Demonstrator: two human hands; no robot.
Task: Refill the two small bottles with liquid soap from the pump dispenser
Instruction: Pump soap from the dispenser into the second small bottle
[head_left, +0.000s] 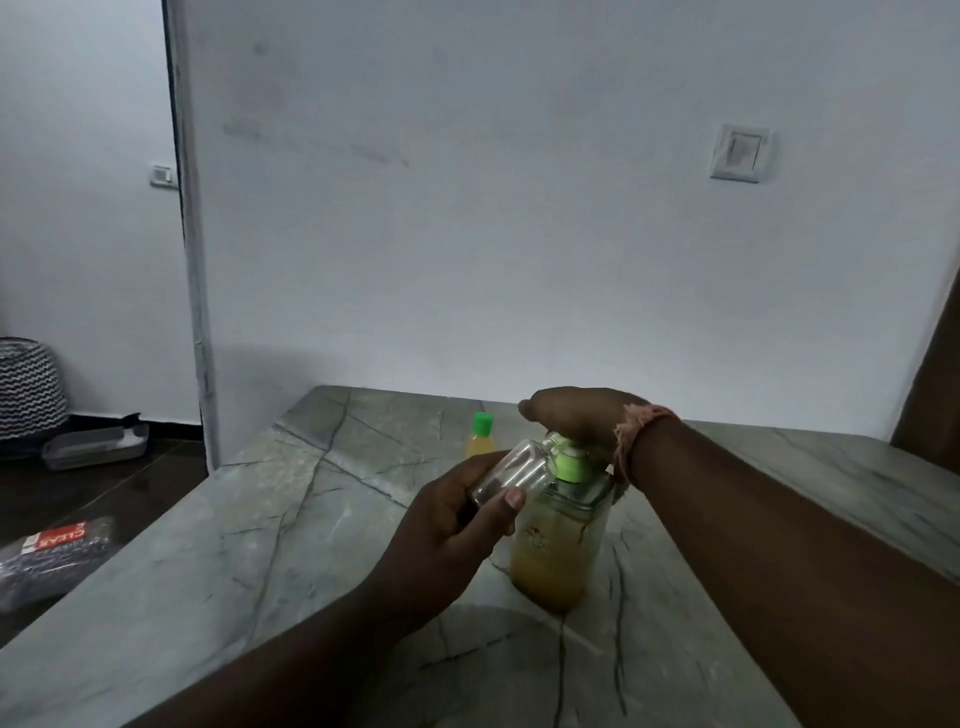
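Grey-green stone, veined with dark cracks, made up the table (249, 545), its smooth top running wide to my left and towards me, with its far edge against the pale wall (519, 208). To the left the slab ended in a straight edge above dark floor, where a patterned basket (28, 387), a shallow tray (96, 447) and a wrapped packet (52, 551) lay well apart from my work.

On the stone stood the dispenser (553, 551), a clear rounded bottle holding amber soap in its lower part, with a bright green pump (571, 465) on top. My right hand (582, 415) lay over that pump, palm down, fingers straight and together; a frayed pink thread (636, 428) circled the wrist.

My left hand (447, 525) gripped the empty bottle (511, 475), small, clear and cylindrical, thumb over its side and fingers curled beneath. I held it tilted, its mouth up against the pump's nozzle; whether they touched I could not tell.

Behind the dispenser, just beyond my right hand, the filled bottle (480, 439) stood upright on the table, amber inside, capped in green. Open stone lay all around it and to the right of my forearm.
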